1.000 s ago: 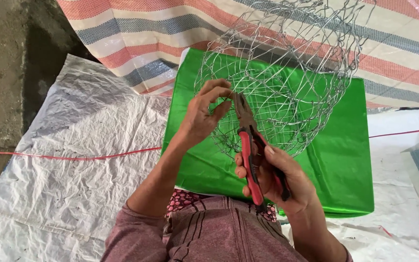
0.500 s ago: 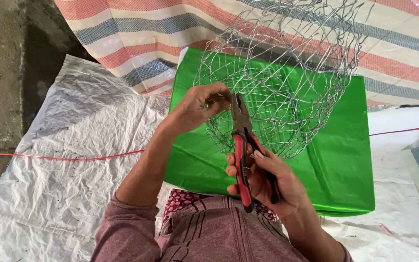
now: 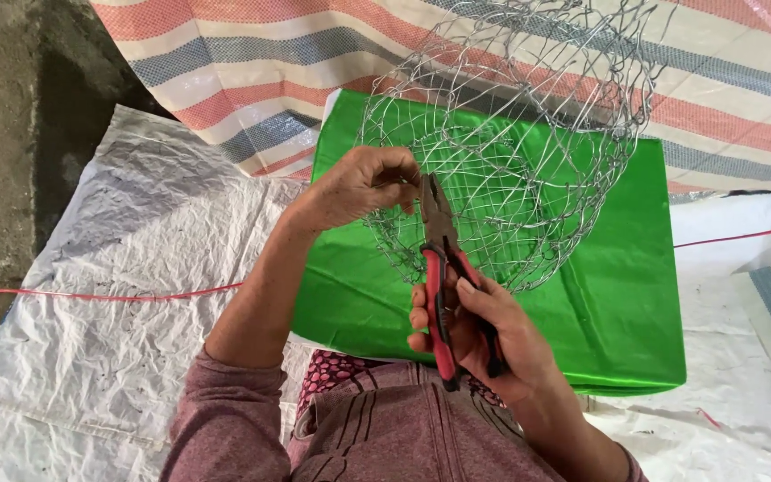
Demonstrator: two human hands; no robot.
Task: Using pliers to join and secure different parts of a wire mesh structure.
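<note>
1. The wire mesh basket (image 3: 528, 152) hangs raised before me, above the green sheet (image 3: 617, 295), its near rim at my hands
2. My left hand (image 3: 359, 187) has its fingers (image 3: 394, 165) pinched on a rim wire; best kept firm so the strand holds steady
3. My right hand (image 3: 475, 321) wraps the red-handled pliers (image 3: 443, 268), jaws nearly shut at that wire; I should bite square
4. White woven sacking (image 3: 118, 295) and a striped tarp (image 3: 252, 71) lie around

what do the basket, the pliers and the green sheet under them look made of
Basket: thin bare metal wire, silvery grey, twisted into an open mesh.
Pliers: dark, dull metal head; handles in red and black sleeves, probably plastic or rubber.
Green sheet: glossy, creased, with bright highlights, likely plastic film or coated tarp.
</note>
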